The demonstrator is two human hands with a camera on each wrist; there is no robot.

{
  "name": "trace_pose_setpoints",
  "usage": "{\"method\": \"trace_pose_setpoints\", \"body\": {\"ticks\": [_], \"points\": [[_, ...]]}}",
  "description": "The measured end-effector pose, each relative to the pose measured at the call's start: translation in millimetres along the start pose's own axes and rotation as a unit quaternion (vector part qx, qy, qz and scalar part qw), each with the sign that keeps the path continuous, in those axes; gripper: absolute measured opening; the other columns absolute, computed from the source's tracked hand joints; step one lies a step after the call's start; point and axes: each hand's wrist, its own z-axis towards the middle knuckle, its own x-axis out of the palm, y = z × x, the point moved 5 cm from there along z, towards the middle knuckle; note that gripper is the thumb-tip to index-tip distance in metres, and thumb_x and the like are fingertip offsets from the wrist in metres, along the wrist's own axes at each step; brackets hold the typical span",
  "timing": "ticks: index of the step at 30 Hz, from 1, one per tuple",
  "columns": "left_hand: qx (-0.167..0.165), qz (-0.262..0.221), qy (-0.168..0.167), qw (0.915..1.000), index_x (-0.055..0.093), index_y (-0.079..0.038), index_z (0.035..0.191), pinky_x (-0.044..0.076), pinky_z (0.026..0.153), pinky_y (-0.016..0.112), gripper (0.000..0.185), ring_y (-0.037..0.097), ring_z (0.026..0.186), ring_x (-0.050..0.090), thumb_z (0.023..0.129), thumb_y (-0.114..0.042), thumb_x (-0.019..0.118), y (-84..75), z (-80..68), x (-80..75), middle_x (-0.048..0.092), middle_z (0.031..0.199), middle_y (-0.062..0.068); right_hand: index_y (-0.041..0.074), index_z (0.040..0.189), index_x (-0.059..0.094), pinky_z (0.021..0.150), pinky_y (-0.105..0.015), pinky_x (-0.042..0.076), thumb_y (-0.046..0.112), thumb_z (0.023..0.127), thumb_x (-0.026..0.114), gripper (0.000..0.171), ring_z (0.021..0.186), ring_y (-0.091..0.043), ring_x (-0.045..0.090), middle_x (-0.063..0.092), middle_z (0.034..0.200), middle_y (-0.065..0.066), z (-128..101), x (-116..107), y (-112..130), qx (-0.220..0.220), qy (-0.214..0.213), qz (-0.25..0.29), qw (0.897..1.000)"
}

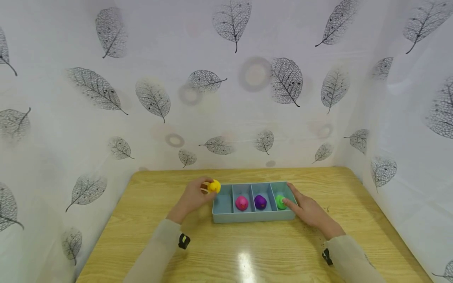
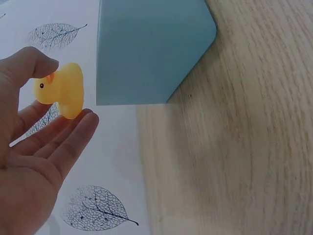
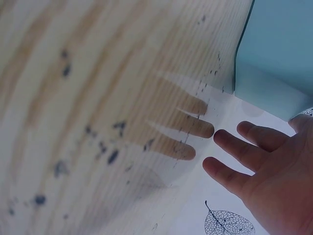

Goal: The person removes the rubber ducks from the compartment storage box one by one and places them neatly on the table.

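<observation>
My left hand (image 1: 192, 197) pinches a yellow rubber duck (image 1: 214, 186) between thumb and fingertips, at the far left corner of a blue-grey divided tray (image 1: 253, 217). In the left wrist view the duck (image 2: 72, 93) is held sideways, beside the tray's end wall. The tray's other compartments hold a pink duck (image 1: 242, 203), a purple duck (image 1: 260, 202) and a green duck (image 1: 280, 202), one each. At the tray's right end is my right hand (image 1: 308, 210), its thumb reaching over the wall to the green duck and its index finger along the far corner. Its other fingers extend loosely outside the tray.
The tray stands on a wood-grain table (image 1: 226, 247), towards its back edge. A white curtain (image 1: 226, 110) printed with dark leaves surrounds the back and sides. Small dark marks (image 3: 112, 156) spot the tabletop near the right hand.
</observation>
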Motion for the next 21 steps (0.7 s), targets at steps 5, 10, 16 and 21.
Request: {"method": "trace_pose_setpoints", "body": {"ticks": [5, 10, 16, 21], "points": [[0.001, -0.032, -0.018, 0.9993, 0.070, -0.003, 0.126, 0.064, 0.084, 0.032, 0.039, 0.026, 0.099, 0.072, 0.088, -0.006, 0.081, 8.3, -3.5, -5.7, 0.072, 0.125, 0.016, 0.016, 0.171, 0.014, 0.111, -0.072, 0.043, 0.059, 0.109, 0.041, 0.079, 0.136, -0.059, 0.052, 0.037, 0.164, -0.030, 0, 0, 0, 0.002, 0.001, 0.000, 1.000], [-0.008, -0.036, -0.022, 0.9991, 0.071, -0.004, 0.128, 0.064, 0.084, 0.030, 0.039, 0.029, 0.102, 0.075, 0.090, -0.008, 0.081, 14.3, -9.2, -10.5, 0.071, 0.129, 0.017, 0.016, 0.171, 0.014, 0.111, -0.072, 0.042, 0.059, 0.109, 0.041, 0.080, 0.137, -0.059, 0.051, 0.037, 0.164, -0.030, 0, 0, 1, 0.002, 0.002, -0.001, 1.000], [-0.015, -0.029, -0.032, 0.9990, 0.071, -0.006, 0.126, 0.065, 0.086, 0.035, 0.037, 0.031, 0.104, 0.075, 0.090, -0.009, 0.080, 20.2, -15.3, -14.8, 0.072, 0.128, 0.017, 0.014, 0.170, 0.015, 0.111, -0.071, 0.042, 0.059, 0.109, 0.041, 0.080, 0.136, -0.059, 0.051, 0.038, 0.163, -0.031, 0, 0, 1, 0.003, 0.003, -0.002, 1.000], [-0.027, -0.021, -0.036, 0.9988, 0.071, -0.004, 0.128, 0.065, 0.084, 0.036, 0.040, 0.032, 0.103, 0.075, 0.090, -0.009, 0.080, 26.0, -21.3, -18.2, 0.072, 0.130, 0.018, 0.012, 0.170, 0.016, 0.111, -0.071, 0.042, 0.058, 0.109, 0.042, 0.080, 0.136, -0.058, 0.051, 0.038, 0.163, -0.031, -1, -1, 2, 0.002, 0.004, 0.002, 1.000]]}}
